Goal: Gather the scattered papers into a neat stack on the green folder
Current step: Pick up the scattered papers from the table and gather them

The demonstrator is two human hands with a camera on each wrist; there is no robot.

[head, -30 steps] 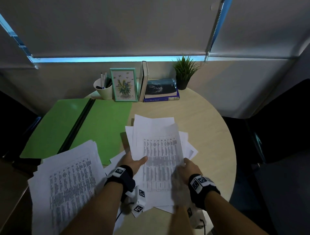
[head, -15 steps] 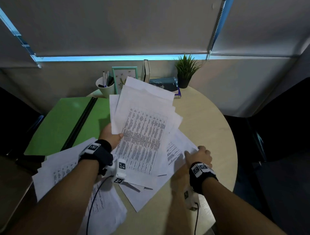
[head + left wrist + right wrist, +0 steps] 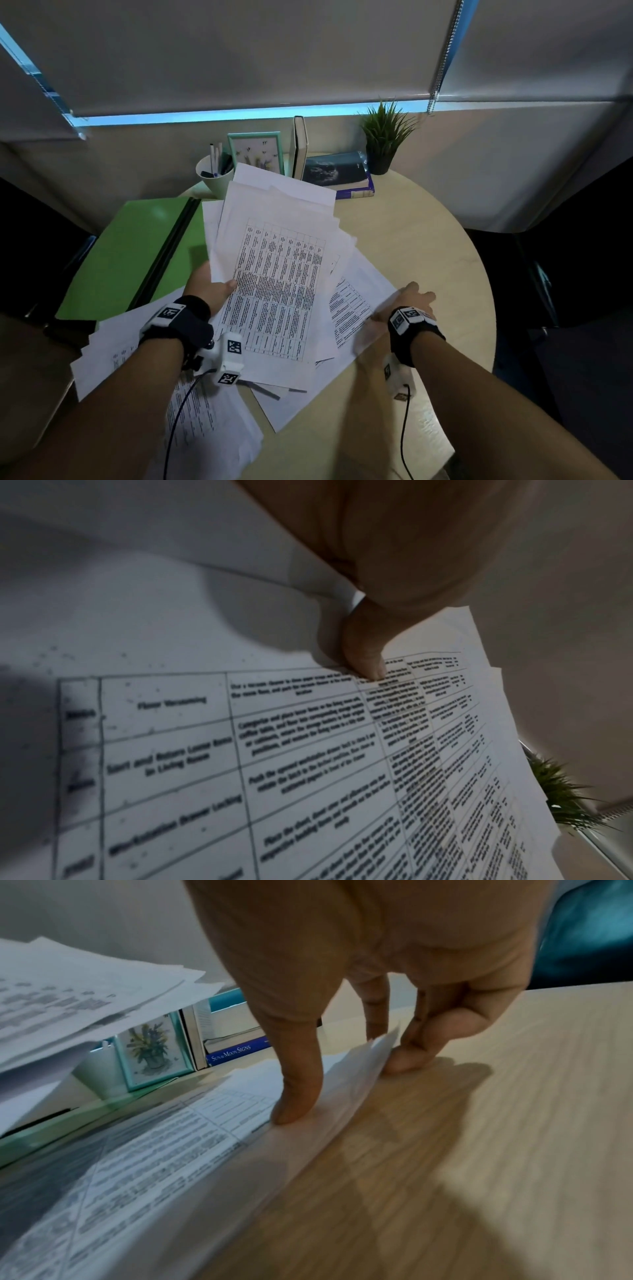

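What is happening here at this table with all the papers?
A person is gathering printed papers. The left hand holds a loose bundle of sheets raised above the round table, thumb on top. The right hand pinches the edge of a sheet lying on the table. More papers lie scattered near the left arm. The open green folder holds no stack yet.

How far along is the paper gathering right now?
Done: nothing lies on the green folder yet. In hand: the left hand holds an uneven bundle; the right hand pinches a sheet's edge off the table. Left: loose sheets near the left forearm, then squaring.
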